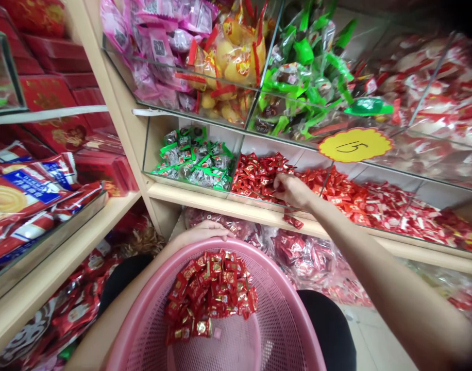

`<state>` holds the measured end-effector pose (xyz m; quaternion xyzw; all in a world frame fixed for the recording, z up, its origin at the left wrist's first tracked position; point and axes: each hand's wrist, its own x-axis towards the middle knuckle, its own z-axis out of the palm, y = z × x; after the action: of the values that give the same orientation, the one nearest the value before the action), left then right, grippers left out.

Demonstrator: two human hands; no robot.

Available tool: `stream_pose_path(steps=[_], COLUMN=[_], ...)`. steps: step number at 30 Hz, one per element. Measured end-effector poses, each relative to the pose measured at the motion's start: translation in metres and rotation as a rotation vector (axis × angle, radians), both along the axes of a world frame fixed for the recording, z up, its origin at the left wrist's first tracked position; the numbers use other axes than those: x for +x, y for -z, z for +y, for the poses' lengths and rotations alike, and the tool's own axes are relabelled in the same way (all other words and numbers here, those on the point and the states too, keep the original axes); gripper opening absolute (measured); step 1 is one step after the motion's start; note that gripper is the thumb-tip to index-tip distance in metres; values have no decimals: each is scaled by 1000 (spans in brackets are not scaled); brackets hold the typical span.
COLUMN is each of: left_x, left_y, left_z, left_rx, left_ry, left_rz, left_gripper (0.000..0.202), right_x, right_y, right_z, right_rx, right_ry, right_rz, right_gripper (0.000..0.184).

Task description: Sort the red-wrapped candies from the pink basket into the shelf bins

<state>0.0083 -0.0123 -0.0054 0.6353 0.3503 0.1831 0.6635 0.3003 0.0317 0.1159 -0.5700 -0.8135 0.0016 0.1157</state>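
A pink plastic basket (pixel 286 278) sits between my knees, tilted toward me. Several red-and-gold wrapped candies (pixel 220 283) lie piled along its far side. My left hand (pixel 205 232) rests on the basket's far rim, gripping it there. At the lower shelf, my right hand (pixel 292 190) reaches into a clear bin of small red wrapped candies (pixel 255 172), its fingers curled down among them; the fingertips are partly hidden. Just below that hand, a single red wrapped candy (pixel 293 220) shows in front of the wooden shelf edge.
Left of that bin are green-and-clear wrapped candies (pixel 197 159); more red candies (pixel 344 196) fill the bins rightward. A glass-fronted upper shelf holds larger packets and a yellow price tag (pixel 355 145). Bagged goods (pixel 313 257) lie underneath. A side shelf (pixel 46 252) stands close at left.
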Motion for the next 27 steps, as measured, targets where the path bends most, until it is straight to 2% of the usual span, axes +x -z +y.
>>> stream_pose_path(steps=[4, 7, 9, 11, 15, 17, 19, 27], left_x=[0, 0, 0, 1, 0, -1, -1, 1], left_y=[3, 7, 8, 10, 11, 12, 11, 6], left_z=[0, 0, 0, 1, 3, 3, 3, -2], left_rx=[-1, -3, 25, 59, 56, 37, 27, 2], left_ry=[-6, 6, 15, 24, 32, 38, 43, -10], left_rz=[-23, -49, -49, -61, -83, -71, -65, -16], left_gripper=[28, 26, 26, 23, 24, 25, 25, 27], right_x=[0, -26, -54, -84, -129, -141, -149, -173], right_y=[-16, -17, -2, 25, 86, 106, 116, 133], right_z=[-28, -75, -115, -154, -206, -216, -221, -224], right_rx=[121, 214, 117, -54, -394, -466, -501, -543], right_ry=[-33, -99, -203, -293, -403, -445, -481, -505], right_rz=[132, 298, 428, 499, 378, 294, 240, 131], right_gripper=[18, 18, 14, 9, 14, 15, 16, 19])
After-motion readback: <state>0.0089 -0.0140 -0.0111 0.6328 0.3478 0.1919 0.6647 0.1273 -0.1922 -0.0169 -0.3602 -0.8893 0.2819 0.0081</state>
